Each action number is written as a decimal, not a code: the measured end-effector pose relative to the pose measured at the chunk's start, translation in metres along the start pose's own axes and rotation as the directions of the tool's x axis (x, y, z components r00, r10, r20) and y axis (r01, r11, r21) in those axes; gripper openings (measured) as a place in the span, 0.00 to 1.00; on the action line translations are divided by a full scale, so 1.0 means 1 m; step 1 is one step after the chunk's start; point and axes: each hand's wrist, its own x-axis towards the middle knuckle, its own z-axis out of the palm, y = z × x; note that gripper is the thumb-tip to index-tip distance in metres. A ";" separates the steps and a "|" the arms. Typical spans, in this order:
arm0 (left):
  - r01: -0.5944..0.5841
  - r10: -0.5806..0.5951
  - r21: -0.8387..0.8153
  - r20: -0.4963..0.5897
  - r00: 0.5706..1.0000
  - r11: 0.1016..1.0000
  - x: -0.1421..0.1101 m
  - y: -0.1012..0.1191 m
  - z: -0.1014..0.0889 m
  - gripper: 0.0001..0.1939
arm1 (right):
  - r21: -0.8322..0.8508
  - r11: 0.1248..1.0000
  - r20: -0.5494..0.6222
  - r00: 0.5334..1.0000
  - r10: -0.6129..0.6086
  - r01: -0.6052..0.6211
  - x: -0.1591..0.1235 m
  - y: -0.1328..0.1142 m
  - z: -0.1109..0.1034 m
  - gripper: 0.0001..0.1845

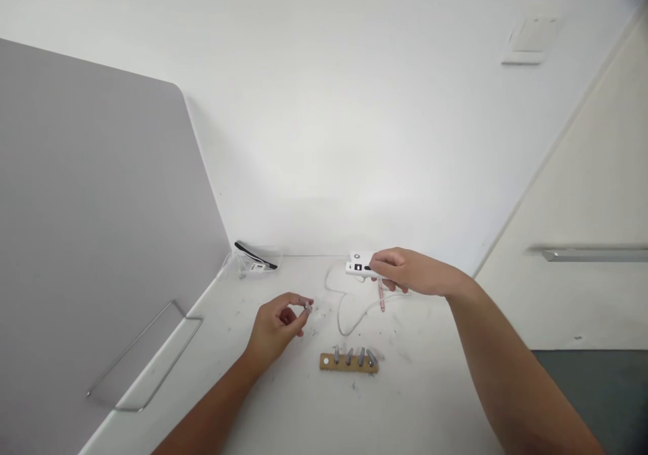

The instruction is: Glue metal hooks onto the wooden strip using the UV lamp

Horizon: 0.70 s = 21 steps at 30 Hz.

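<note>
My left hand is closed in a pinch, with a small glossy grey piece between thumb and fingertips. Much of that piece is covered by the fingers. Over to the right, my right hand grips the right end of a white device with a small dark display. Beneath that hand lies a pink pen-like tool, partly hidden. Nearer to me, a tan wooden strip bears several upright grey pieces, much like the one in my left hand, and a white dot at its left end.
A white cable loops over the white table, among scattered dark specks. At the back left lie a black strip-like item and clear packaging. A grey panel with a wire bracket stands left; a white wall closes the back.
</note>
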 end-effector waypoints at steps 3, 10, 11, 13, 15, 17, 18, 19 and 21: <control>-0.015 0.015 0.001 0.003 1.000 1.000 0.000 0.004 -0.002 0.08 | -0.028 1.000 0.038 0.999 0.005 -0.004 0.004 -0.007 0.008 0.20; -0.001 -0.001 0.040 0.054 0.999 0.999 -0.001 0.001 0.000 0.11 | -0.111 0.993 0.013 0.999 -0.037 0.038 0.010 -0.018 0.026 0.13; 0.000 -0.002 0.043 0.060 0.998 0.999 -0.002 0.001 0.002 0.11 | -0.120 0.992 0.017 0.999 -0.043 0.045 0.009 -0.018 0.028 0.13; -0.008 0.006 0.030 0.064 0.998 1.000 -0.004 0.004 0.004 0.10 | -0.129 0.990 0.029 0.998 -0.058 0.061 0.009 -0.018 0.029 0.12; -0.019 0.018 0.016 0.066 0.998 1.000 -0.006 0.008 0.006 0.09 | -0.138 0.988 0.030 0.997 -0.069 0.072 0.007 -0.020 0.029 0.12; -0.030 0.030 0.008 0.062 0.998 1.000 -0.008 0.011 0.008 0.09 | -0.152 0.985 0.019 0.997 -0.075 0.077 0.006 -0.022 0.029 0.12; -0.033 0.033 0.004 0.061 0.998 0.999 -0.008 0.013 0.008 0.09 | -0.158 0.984 0.017 0.997 -0.076 0.078 0.005 -0.023 0.029 0.11; -0.034 0.034 -0.003 0.062 0.997 0.999 -0.009 0.013 0.008 0.09 | -0.162 0.984 0.016 0.997 -0.079 0.080 0.004 -0.024 0.029 0.11; -0.032 0.034 -0.019 0.066 0.997 0.999 -0.010 0.015 0.009 0.09 | -0.162 0.983 0.016 0.996 -0.085 0.086 0.002 -0.025 0.029 0.10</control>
